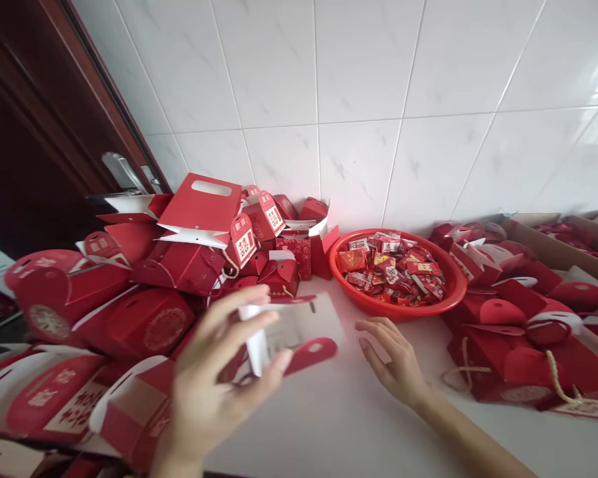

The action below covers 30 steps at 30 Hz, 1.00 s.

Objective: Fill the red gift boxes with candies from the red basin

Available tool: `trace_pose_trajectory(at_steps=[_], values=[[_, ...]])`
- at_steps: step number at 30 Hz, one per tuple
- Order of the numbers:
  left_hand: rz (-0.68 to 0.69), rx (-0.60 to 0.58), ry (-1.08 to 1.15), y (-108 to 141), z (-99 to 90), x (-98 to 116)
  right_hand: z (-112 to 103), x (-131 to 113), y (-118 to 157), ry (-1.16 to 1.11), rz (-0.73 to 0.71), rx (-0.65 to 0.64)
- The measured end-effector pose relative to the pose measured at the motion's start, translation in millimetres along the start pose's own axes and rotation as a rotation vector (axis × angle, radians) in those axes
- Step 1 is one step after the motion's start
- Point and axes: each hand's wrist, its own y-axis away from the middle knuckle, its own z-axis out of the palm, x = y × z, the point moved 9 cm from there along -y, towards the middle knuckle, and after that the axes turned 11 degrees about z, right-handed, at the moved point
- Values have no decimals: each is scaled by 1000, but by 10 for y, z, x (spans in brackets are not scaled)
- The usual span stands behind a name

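A red paper gift box (pixel 299 332) with a white inside stands opened in the middle of the table, slightly blurred. Spread fingers of my left hand (pixel 224 372) are at its left side, in front of a white flap; whether they touch it is hard to make out. My right hand (pixel 391 362) is to the right of the box, apart from it, fingers loosely bent and holding nothing. Just behind my right hand is a red plastic basket (pixel 339 282) full of small wrapped candies (pixel 391 269).
Red gift boxes (pixel 149 315) are piled along the left side and against the tiled wall (pixel 359 166). More red boxes (pixel 518 345), some with rope handles, crowd the right. A cardboard carton (pixel 553 242) stands behind them. A dark door (pixel 44 113) is at the left.
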Motion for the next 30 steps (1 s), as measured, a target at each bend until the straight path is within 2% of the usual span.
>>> trace_pose_trajectory(at_steps=[2, 5, 6, 8, 11, 14, 16, 21, 23, 26, 30], values=[[-24, -48, 160, 90, 391, 16, -37, 133, 4, -80, 150, 2], [-44, -43, 317, 260, 881, -33, -109, 299, 29, -212, 314, 39], [-63, -36, 363, 315, 1011, -73, -149, 320, 32, -235, 324, 70], [-183, -80, 447, 429, 1266, -211, -229, 308, 21, -231, 289, 128], [-342, -182, 522, 533, 1507, -373, -260, 237, -17, -170, 207, 120], [-465, -294, 504, 549, 1604, -502, -246, 166, -35, -117, 141, 82], [-489, -373, 495, 506, 1635, -540, -237, 132, -31, -89, 109, 64], [-375, -689, 477, 372, 1753, -462, -183, 62, -17, -5, 40, -7], [-323, -775, 441, 335, 1777, -449, -177, 52, -22, -10, 36, -21], [-288, -800, 410, 289, 1781, -488, -189, 63, -38, -54, 64, -20], [-327, -783, 476, 308, 1788, -580, -219, 84, -59, -38, 105, 46]])
